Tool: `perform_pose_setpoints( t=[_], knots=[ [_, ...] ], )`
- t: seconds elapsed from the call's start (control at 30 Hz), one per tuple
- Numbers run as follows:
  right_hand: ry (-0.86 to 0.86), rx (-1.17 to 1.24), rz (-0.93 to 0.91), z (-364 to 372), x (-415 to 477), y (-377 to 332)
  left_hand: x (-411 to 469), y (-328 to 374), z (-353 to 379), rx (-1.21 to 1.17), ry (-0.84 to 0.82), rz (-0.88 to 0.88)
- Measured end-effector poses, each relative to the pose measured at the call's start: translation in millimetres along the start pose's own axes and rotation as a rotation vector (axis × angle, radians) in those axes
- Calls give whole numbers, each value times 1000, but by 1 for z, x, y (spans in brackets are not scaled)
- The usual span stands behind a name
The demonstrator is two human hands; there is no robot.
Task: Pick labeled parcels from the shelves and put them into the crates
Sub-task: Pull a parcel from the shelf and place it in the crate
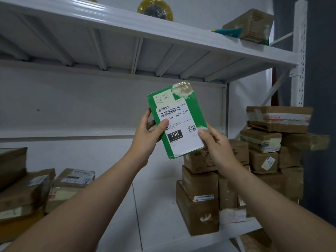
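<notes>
Both arms are reaching forward and upward. The left hand (145, 131) is gripping the parcel (189, 106) at its left edge, thumb pressing on the label (180, 128). The right hand (216, 144) is pinching the lower right corner; its rear fingers are hidden, probably curled. The green parcel is hanging tilted in the air above the shelf (154, 206), showing 1 barcode and "15H".
</notes>
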State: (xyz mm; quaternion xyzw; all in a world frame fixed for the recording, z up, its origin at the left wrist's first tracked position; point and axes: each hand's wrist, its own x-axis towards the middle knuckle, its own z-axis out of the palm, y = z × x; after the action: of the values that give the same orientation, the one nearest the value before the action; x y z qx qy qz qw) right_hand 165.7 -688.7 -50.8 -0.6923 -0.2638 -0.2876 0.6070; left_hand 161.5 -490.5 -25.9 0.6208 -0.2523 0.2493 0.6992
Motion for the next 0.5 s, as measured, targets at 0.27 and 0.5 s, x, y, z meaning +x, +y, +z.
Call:
perform_pose_setpoints(
  t=[0.27,0.5],
  knots=[
    [-3,35,-9,23,-12,-7,-15,-1,-18,-3,-11,43],
    [-11,51,-59,38,-21,-15,-25,2,-17,6,-48,122]
  ],
)
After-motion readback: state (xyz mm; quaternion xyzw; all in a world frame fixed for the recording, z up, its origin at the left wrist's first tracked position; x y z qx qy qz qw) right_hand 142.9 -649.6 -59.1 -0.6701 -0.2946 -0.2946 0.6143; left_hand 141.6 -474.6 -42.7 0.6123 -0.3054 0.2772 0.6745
